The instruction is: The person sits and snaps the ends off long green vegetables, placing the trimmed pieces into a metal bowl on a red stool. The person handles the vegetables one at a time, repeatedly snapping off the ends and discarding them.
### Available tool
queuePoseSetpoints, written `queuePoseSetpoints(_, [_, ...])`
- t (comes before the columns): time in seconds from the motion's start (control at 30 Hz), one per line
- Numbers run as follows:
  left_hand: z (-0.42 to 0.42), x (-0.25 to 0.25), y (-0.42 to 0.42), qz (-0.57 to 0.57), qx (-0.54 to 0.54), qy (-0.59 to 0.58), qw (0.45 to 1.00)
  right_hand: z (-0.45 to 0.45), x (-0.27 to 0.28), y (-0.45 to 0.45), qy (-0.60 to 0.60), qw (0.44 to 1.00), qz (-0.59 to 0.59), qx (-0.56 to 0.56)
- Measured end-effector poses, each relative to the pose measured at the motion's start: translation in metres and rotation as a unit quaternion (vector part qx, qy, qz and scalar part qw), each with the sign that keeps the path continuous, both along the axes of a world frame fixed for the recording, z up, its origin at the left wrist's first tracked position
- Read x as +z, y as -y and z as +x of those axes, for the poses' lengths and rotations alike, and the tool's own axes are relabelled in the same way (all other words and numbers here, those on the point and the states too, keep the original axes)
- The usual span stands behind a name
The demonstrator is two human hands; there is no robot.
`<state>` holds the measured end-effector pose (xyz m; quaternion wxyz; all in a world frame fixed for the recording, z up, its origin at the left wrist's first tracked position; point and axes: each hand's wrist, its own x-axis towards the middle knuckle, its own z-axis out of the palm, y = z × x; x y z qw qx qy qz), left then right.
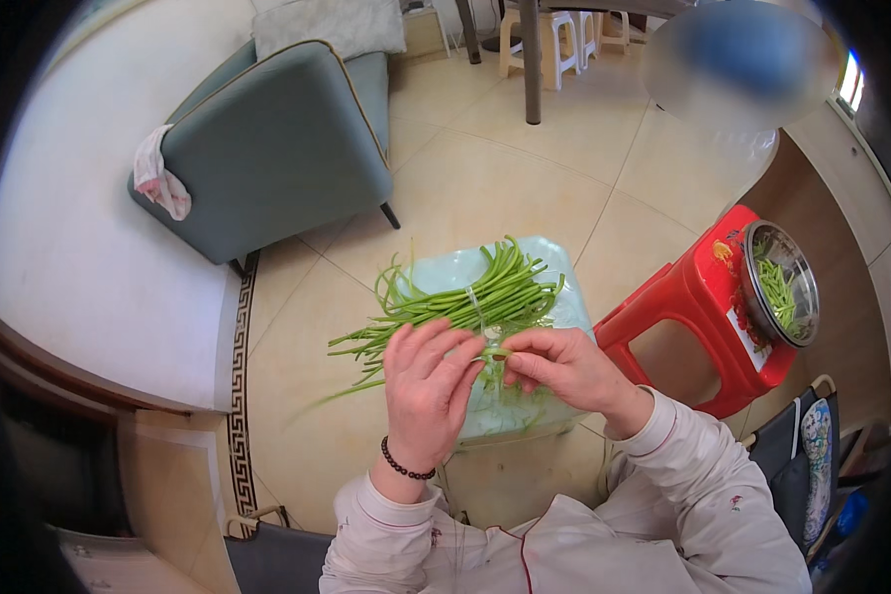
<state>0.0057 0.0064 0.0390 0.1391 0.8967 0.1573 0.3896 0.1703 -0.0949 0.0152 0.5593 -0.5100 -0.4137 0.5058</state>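
Green garlic scapes point(445, 301) lie in a bundle, bound by a clear band, on a pale blue plastic stool point(557, 260) before me. Thin green scraps are scattered on the stool's near part. Just in front of the bundle, my left hand point(431, 371), with a dark bead bracelet at its wrist, pinches one garlic scape point(494, 352); its thin end seems to trail out to the left. Thumb and forefinger of my right hand point(557, 364) hold the same scape at its right end. The fingertips of both hands nearly meet.
At the right, a red plastic stool point(657, 308) bears a metal bowl point(809, 289) with cut green pieces point(776, 289) inside. A blue-green armchair point(289, 148) with a cloth point(160, 174) on it stands at the upper left. White stools point(557, 48) are near table legs at the top.
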Motion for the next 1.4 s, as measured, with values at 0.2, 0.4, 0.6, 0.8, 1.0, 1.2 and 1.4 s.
queuePoseSetpoints(0.2, [0.006, -0.019, 0.009, -0.189, 0.015, 0.067, 0.98, -0.007, -0.004, -0.003, 0.452, 0.86, 0.183, -0.149])
queuePoseSetpoints(0.4, [0.012, -0.037, 0.018, -0.269, 0.023, 0.144, 0.952, -0.022, -0.008, -0.002, 0.41, 0.88, 0.158, -0.18])
queuePoseSetpoints(0.6, [0.018, -0.046, 0.024, -0.343, 0.02, 0.176, 0.922, -0.028, -0.009, 0.001, 0.301, 0.928, 0.109, -0.193])
queuePoseSetpoints(0.8, [0.017, -0.042, 0.028, -0.369, 0.014, 0.184, 0.911, -0.032, -0.007, 0.003, 0.267, 0.944, 0.078, -0.179])
queuePoseSetpoints(1.0, [0.021, -0.041, 0.032, -0.395, 0.003, 0.2, 0.896, -0.035, -0.005, 0.007, 0.205, 0.964, 0.04, -0.163])
queuePoseSetpoints(1.2, [0.02, -0.043, 0.033, -0.365, -0.012, 0.192, 0.911, -0.038, -0.007, 0.004, 0.175, 0.969, 0.064, -0.161])
queuePoseSetpoints(1.4, [0.018, -0.036, 0.027, -0.3, -0.008, 0.16, 0.94, -0.036, -0.006, 0.002, 0.046, 0.984, 0.063, -0.158])
